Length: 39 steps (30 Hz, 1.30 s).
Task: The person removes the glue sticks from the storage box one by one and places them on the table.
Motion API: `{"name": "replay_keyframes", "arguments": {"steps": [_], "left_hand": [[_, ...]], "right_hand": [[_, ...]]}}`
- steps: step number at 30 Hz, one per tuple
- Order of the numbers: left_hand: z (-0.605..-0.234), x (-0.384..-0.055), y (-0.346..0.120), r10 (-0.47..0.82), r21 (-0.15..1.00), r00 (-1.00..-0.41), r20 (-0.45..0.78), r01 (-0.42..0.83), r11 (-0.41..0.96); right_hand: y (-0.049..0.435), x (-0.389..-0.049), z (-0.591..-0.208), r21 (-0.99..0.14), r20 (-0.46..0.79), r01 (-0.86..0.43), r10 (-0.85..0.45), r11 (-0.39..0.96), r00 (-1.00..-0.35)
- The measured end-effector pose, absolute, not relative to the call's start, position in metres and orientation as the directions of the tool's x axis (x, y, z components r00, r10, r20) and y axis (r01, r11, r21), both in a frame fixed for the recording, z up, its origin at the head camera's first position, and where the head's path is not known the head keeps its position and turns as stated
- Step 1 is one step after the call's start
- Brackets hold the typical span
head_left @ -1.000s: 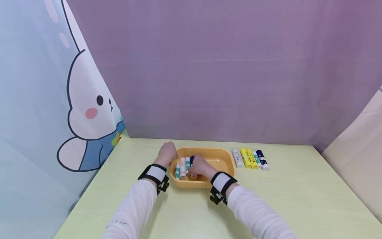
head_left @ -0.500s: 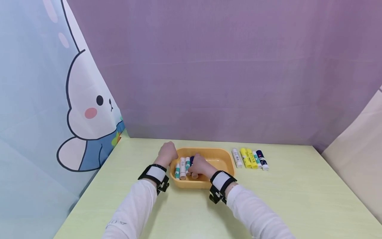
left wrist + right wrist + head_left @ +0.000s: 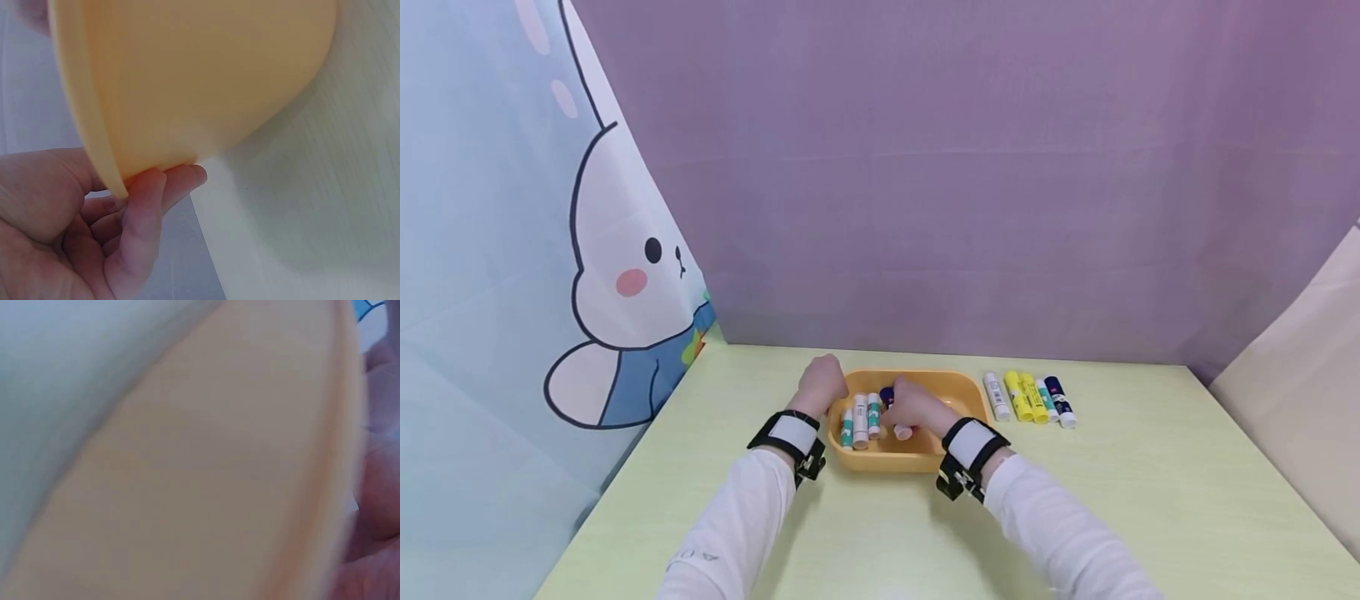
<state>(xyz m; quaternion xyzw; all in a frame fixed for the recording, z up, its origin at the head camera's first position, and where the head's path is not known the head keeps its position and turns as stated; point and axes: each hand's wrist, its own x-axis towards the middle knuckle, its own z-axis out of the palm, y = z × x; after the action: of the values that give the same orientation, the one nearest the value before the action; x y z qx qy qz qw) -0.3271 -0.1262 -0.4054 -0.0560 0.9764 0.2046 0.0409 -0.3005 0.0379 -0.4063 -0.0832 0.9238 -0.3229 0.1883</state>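
Observation:
An orange plastic tray [image 3: 880,463] lies on the table in the head view. At its left end my left hand [image 3: 822,383] pinches the rim. The left wrist view shows thumb and fingers of that left hand [image 3: 119,231] on the tray's edge [image 3: 87,119]. Inside the tray, my right hand [image 3: 916,406] holds a dark blue glue stick with a white end [image 3: 902,432], its middle covered by the fingers. To the left of it lie a green-and-white glue stick [image 3: 874,417], a white glue stick [image 3: 861,421] and another green-and-white glue stick [image 3: 847,428].
Right of the tray several glue sticks lie side by side: a white glue stick [image 3: 996,396], two yellow ones [image 3: 1026,397], a green-and-white one [image 3: 1046,400] and a dark blue one [image 3: 1060,402]. A purple curtain [image 3: 955,183] hangs behind the table [image 3: 1120,492].
My right hand has shifted slightly to the right inside the tray, and the dark blue glue stick has moved with it, away from its neighbours. The left hand stays on the rim.

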Motion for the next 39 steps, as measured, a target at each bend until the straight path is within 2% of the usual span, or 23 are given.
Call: {"name": "replay_keyframes", "arguments": {"steps": [5,11,18,29,39], "left_hand": [[-0.405,-0.328,-0.126,-0.1,0.406,-0.988,-0.114,-0.138,0.903],[-0.405,-0.328,-0.126,-0.106,0.399,-0.986,-0.127,-0.148,0.905],[-0.403,-0.327,-0.125,-0.098,0.391,-0.987,-0.13,-0.142,0.909],[-0.398,-0.323,-0.121,-0.096,0.385,-0.985,-0.141,-0.143,0.912],[-0.403,-0.326,-0.124,-0.096,0.374,-0.987,-0.127,-0.137,0.917]], "right_hand": [[0.047,-0.3,-0.386,-0.632,-0.304,-0.052,-0.309,0.773,-0.901],[0.066,-0.305,-0.362,-0.565,-0.265,-0.112,-0.308,0.817,-0.914],[0.102,-0.312,-0.327,-0.59,-0.235,-0.14,-0.335,0.795,-0.912],[0.17,-0.316,-0.284,-0.496,-0.206,-0.111,-0.241,0.861,-0.948],[0.219,-0.32,-0.286,-0.432,-0.143,-0.063,-0.137,0.9,-0.98]]}}
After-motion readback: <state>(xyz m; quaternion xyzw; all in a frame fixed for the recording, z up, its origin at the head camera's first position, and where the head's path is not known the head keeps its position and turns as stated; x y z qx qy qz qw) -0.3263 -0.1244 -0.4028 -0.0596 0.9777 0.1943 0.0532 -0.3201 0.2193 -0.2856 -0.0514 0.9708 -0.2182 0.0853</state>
